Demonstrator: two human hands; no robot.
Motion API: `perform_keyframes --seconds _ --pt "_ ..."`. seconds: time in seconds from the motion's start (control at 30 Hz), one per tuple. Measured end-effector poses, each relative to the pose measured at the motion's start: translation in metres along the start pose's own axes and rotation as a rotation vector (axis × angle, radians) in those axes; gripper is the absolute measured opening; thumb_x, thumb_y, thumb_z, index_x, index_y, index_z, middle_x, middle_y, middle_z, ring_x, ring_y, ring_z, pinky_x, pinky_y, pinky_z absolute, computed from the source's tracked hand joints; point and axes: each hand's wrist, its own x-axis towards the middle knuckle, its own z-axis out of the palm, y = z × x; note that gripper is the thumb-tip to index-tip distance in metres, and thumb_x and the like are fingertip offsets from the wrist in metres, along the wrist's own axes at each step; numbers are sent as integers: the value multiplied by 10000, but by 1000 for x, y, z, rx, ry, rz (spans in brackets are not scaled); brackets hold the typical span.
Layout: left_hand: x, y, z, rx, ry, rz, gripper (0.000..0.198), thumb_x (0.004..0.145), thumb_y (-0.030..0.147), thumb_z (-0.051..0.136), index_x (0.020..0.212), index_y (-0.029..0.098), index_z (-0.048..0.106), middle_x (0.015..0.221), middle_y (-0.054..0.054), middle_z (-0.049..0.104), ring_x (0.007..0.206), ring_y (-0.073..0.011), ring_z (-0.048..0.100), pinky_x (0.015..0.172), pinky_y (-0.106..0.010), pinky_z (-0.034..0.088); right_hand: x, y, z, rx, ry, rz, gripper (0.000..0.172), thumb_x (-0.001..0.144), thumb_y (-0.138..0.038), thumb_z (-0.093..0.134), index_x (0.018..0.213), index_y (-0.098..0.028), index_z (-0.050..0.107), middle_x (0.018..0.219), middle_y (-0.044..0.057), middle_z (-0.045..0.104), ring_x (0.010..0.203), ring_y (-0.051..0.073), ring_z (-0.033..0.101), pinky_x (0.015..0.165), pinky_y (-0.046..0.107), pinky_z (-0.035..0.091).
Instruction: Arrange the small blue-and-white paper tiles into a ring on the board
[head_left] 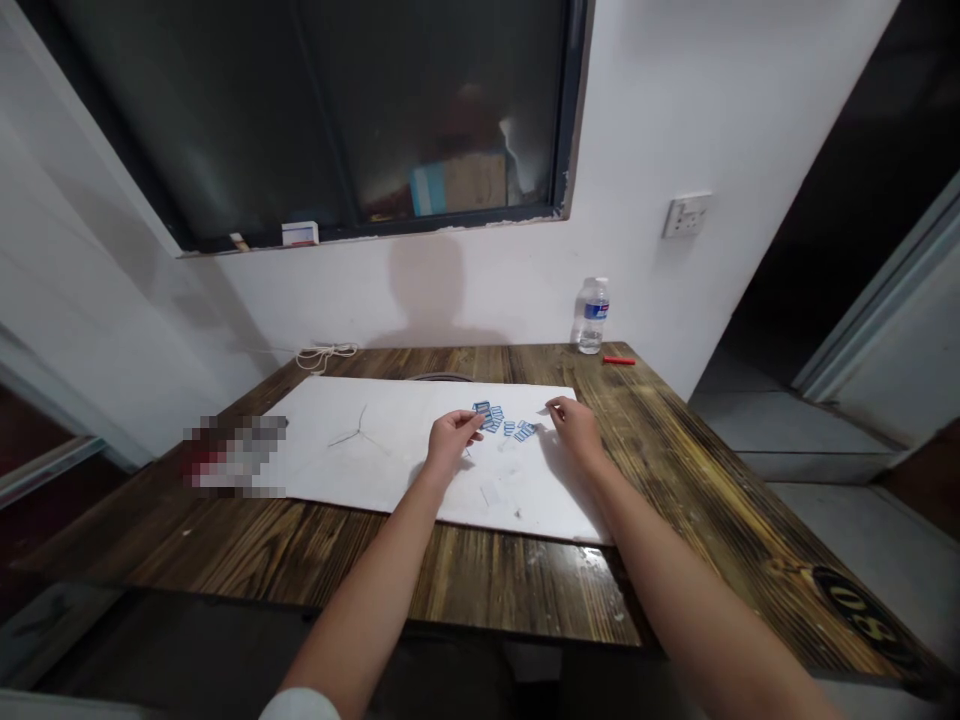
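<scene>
Left hand point(450, 438): fingertips at the left end of the blue-edged pieces point(510, 428), over the white board point(412, 420) on the counter point(675, 490); grip cannot be confirmed. Right hand point(576, 425): fingers curled beside them, contents indiscernible. Handle each piece by its edges; avoid dragging neighbours

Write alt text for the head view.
A bare left hand and right hand flank small blue and white pieces on a white board, which lies on a dark wooden table. A clear bottle stands at the table's back edge.
</scene>
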Motion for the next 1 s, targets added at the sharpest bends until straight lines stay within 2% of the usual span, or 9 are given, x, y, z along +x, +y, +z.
perform_keyframes --seconds 0.1,0.2,0.33,0.43,0.57,0.7,0.77,0.87,1.0 --pt "0 -1 0 2 1 -4 416 521 488 805 747 161 684 667 -34 678 552 -129 619 520 -214 403 0 -15 2 369 19 101 262 824 -367 530 891 -158 673 692 52 680 649 182 627 655 299 467" --pt "1 -1 0 3 -5 1 423 526 496 801 755 160 685 676 -37 680 551 -128 617 517 -212 402 -3 -34 3 748 -21 126 332 734 -483 652 825 -164 658 795 72 705 687 187 669 662 312 514" --pt "1 -3 0 21 -8 17 422 535 505 794 754 160 687 675 -35 679 549 -128 616 520 -216 405 -8 -54 2 933 -110 140 377 644 -513 745 773 -173 648 727 38 686 651 181 674 658 319 543" --pt "1 -4 0 23 -9 27 394 550 484 791 746 158 685 665 -28 671 542 -120 612 527 -214 400 -13 -61 4 972 -149 148 390 588 -482 793 767 -178 629 663 15 672 606 173 663 614 305 542" --pt "0 -2 0 28 -13 29 374 567 465 782 750 154 685 669 -33 674 540 -121 611 526 -214 396 -18 -63 10 996 -217 142 435 592 -424 797 900 -190 599 629 -9 672 540 157 639 557 283 520" --pt "-1 0 1 68 -28 32 387 565 483 777 756 157 691 673 -42 683 550 -135 616 528 -221 403 -20 -61 17 877 -258 59 295 656 -418 737 802 -185 633 669 10 680 557 148 624 567 285 516" --pt "-1 0 1 102 -50 41 383 568 491 775 742 159 692 664 -44 681 559 -143 621 531 -224 406 -20 -60 17 761 -246 -3 251 706 -421 688 782 -183 668 677 19 680 569 147 614 579 287 509" --pt "0 -2 2 155 -97 39 371 550 482 789 709 162 689 633 -43 674 547 -151 620 524 -231 405 -21 -59 15 607 -194 -95 233 757 -393 642 866 -193 693 668 13 675 583 149 601 595 284 490" --pt "0 -5 4 196 -152 53 333 557 456 793 690 168 691 608 -40 668 519 -150 604 514 -240 404 -24 -61 11 524 -108 -162 201 777 -354 625 919 -216 659 693 3 668 631 157 609 638 289 489"
